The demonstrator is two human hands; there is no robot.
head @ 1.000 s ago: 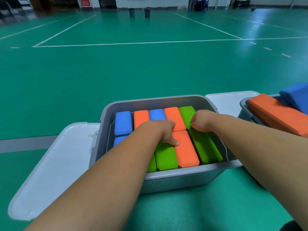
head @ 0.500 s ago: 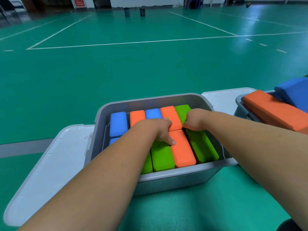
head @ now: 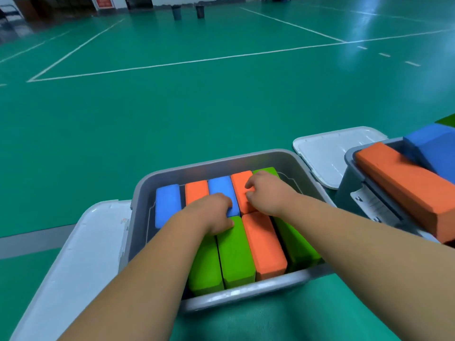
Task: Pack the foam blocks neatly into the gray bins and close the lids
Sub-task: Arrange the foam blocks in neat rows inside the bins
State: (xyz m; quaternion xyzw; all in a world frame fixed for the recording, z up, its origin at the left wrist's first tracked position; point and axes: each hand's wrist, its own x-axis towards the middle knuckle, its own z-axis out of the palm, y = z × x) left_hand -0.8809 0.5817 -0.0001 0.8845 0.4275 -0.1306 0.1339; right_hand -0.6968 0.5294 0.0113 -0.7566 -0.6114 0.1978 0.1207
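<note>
A green sports floor (head: pixel 221 107) marked with white court lines (head: pixel 197 60) fills a large hall, and two dark buckets (head: pixel 177 12) stand far off near the back wall. At the left a gray strip (head: pixel 32 239) crosses the floor, and just beside it an open pale lid (head: pixel 73 262) lies flat against the left side of the gray bin (head: pixel 221 162). The bin sits on the floor directly in front of the person, with the foam blocks inside in two rows. Every block's long axis runs from the near rim toward the far rim, and the blocks lie side by side and parallel. The far row reads blue block (head: pixel 168 205), orange, blue, orange block (head: pixel 240 193), green. The near row reads green, green block (head: pixel 235 252), orange, green. The left hand (head: pixel 214 212) lies over the seam between the rows, and the right hand (head: pixel 266 193) sits on the far orange block. Both have bent fingers with the tips on the foam, and I cannot tell whether either one grips. To the right lies a second lid (head: pixel 332 153), then a second gray bin (head: pixel 352 173) with a long orange block (head: pixel 406 185) lying aslant across its top and a blue one behind it.
</note>
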